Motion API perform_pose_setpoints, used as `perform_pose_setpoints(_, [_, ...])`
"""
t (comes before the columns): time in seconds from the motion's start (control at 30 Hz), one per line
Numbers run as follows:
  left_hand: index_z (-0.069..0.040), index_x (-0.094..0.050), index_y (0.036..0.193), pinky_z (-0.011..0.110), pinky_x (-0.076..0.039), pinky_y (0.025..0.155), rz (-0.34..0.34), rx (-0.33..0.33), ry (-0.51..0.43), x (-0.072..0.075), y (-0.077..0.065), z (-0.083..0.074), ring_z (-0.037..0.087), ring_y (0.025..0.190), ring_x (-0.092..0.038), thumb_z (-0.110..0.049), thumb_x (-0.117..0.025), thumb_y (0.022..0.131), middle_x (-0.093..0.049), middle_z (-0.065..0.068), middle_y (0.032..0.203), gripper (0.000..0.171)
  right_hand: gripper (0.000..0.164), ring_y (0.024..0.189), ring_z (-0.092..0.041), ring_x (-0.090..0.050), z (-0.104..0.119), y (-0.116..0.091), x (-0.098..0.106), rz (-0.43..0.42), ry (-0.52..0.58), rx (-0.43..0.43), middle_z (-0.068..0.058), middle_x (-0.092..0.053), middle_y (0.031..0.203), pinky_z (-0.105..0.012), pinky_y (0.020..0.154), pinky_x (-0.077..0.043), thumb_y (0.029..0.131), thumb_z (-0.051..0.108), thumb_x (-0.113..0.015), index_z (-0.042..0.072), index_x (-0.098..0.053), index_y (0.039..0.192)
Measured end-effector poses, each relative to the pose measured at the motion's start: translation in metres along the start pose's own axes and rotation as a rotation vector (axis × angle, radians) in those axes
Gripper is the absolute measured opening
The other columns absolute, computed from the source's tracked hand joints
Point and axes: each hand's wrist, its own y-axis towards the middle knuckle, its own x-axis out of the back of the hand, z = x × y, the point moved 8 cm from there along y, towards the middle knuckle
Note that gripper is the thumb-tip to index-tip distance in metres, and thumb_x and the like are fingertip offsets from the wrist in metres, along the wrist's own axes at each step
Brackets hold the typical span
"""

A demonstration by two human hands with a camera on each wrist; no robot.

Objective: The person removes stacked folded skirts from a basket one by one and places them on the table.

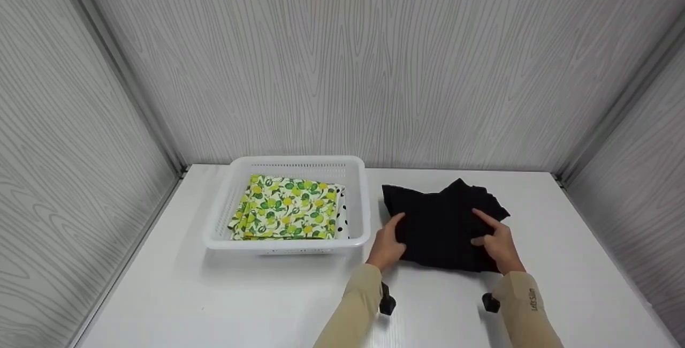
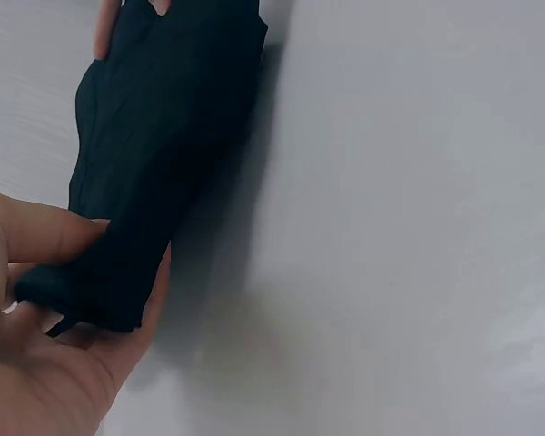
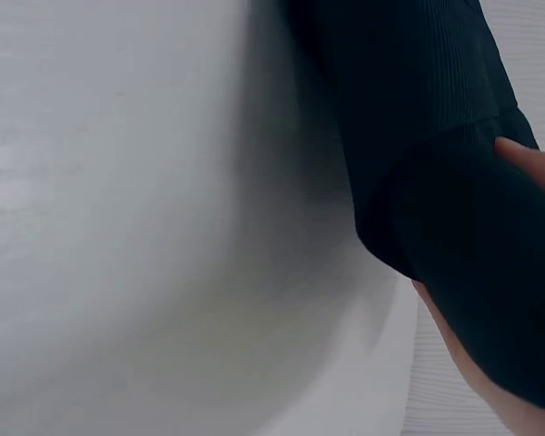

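Observation:
A folded black garment [image 1: 439, 230] is held between both hands on the right part of the table, its far edge uneven. My left hand [image 1: 386, 247] grips its left side, the thumb on top and the other fingers underneath, as the left wrist view shows at the cloth's end [image 2: 118, 282]. On the opposite side my right hand [image 1: 502, 245] holds the cloth the same way; in the right wrist view a thumb lies over the dark fabric [image 3: 472, 209] and fingers pass below it. Ribbed texture shows on part of the fabric. A shadow falls on the table beneath it.
Left of the garment stands a white plastic basket [image 1: 287, 244]. Inside lie a folded lemon-print cloth [image 1: 291, 209] and, partly hidden under it, a white cloth with black dots [image 1: 342, 222]. Grey wood-grain panels [image 1: 342, 69] wall the white table [image 1: 257, 300] at the back and sides.

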Motion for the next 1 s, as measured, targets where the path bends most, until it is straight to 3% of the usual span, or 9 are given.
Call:
perform_pose_setpoints(0.27, [0.001, -0.043, 0.151, 0.038, -0.046, 0.097, -0.049, 0.007, 0.049, -0.001, 0.002, 0.006, 0.028, 0.125, -0.054, 0.022, -0.059, 0.081, -0.050, 0.022, 0.148, 0.075, 0.076, 0.148, -0.050, -0.012, -0.013, 0.007, 0.000, -0.085, -0.155, -0.046, -0.033, -0.014, 0.161, -0.058, 0.119, -0.015, 0.084, -0.011, -0.061, 0.000, -0.038, 0.155])
perform_pose_setpoints(0.5, [0.005, -0.042, 0.150, 0.044, -0.047, 0.102, -0.122, 0.043, 0.073, -0.002, 0.002, 0.016, 0.036, 0.127, -0.055, 0.017, -0.066, 0.083, -0.055, 0.028, 0.140, 0.072, 0.064, 0.144, -0.054, -0.020, -0.027, 0.008, 0.000, -0.127, -0.269, -0.040, -0.040, -0.024, 0.154, -0.059, 0.117, -0.020, 0.090, -0.002, -0.064, -0.007, -0.041, 0.150])
perform_pose_setpoints(0.73, [0.007, -0.042, 0.149, 0.047, -0.042, 0.108, -0.209, 0.093, 0.034, 0.000, 0.001, 0.034, 0.042, 0.131, -0.050, 0.004, -0.075, 0.086, -0.053, 0.029, 0.142, 0.071, 0.060, 0.143, -0.053, -0.024, -0.034, 0.009, 0.000, -0.170, -0.275, -0.067, -0.039, -0.028, 0.152, -0.057, 0.117, -0.021, 0.093, 0.005, -0.064, -0.005, -0.044, 0.149])
perform_pose_setpoints(1.0, [0.006, -0.044, 0.149, 0.048, -0.041, 0.109, -0.203, 0.107, 0.036, -0.001, -0.001, 0.033, 0.041, 0.134, -0.049, -0.003, -0.073, 0.092, -0.052, 0.028, 0.143, 0.065, 0.062, 0.144, -0.053, -0.021, -0.038, 0.009, 0.005, -0.183, -0.236, -0.102, -0.038, -0.026, 0.154, -0.056, 0.118, -0.020, 0.093, 0.006, -0.064, -0.005, -0.042, 0.149])
